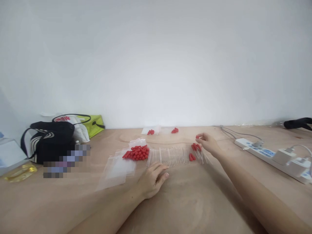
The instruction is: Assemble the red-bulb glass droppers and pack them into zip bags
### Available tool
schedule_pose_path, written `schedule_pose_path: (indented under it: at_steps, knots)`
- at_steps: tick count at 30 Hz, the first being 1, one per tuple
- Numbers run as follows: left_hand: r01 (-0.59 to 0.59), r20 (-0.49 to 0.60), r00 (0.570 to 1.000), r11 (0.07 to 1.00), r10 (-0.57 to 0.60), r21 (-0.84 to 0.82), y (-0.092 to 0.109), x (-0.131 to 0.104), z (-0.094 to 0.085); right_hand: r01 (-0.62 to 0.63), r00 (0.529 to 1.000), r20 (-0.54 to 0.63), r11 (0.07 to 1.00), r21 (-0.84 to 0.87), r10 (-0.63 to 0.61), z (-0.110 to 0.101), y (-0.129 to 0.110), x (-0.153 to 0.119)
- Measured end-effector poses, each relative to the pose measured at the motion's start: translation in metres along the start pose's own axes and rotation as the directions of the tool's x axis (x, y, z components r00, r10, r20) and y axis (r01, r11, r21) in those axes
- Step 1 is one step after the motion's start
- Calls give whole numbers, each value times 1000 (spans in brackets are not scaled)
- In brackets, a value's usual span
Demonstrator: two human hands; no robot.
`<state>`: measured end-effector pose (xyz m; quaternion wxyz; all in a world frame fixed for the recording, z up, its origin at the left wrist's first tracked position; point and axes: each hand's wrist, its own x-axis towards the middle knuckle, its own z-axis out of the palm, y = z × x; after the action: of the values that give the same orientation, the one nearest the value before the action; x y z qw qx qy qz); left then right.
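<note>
My left hand point(153, 180) rests palm down on the table with fingers loosely curved and thumb apart, holding nothing. Its fingertips lie at the near edge of a row of thin clear tubes point(174, 156). Between the fingertips of my right hand point(207, 143) is a small red rubber bulb point(197, 137); whether a tube is attached to it, I cannot tell. Just below this hand lie tubes capped with red bulbs point(196, 147), and two more red bulbs point(192, 157) are beside the row. A large heap of red bulbs point(137, 153) sits left of the tubes, on clear zip bags point(118, 167).
Against the wall are two clear bags point(156, 130) with small groups of red bulbs on them. At right lies a white power strip point(265, 154) with chargers and cables. A black bag point(52, 139), a lime-green bag point(96, 126) and a tape roll point(20, 172) occupy the left.
</note>
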<state>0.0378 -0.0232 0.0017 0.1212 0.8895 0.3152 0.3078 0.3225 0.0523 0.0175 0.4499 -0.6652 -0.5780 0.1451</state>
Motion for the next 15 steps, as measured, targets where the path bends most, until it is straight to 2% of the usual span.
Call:
schedule_pose_path:
  at_steps: [9, 15]
  knots:
    - [-18, 27, 999, 999, 18, 28, 0, 0, 0, 29, 1000, 8, 950, -310, -28, 31, 15, 2]
    - [-22, 46, 999, 999, 21, 33, 1, 1, 0, 83, 997, 44, 904, -420, -71, 38, 20, 2]
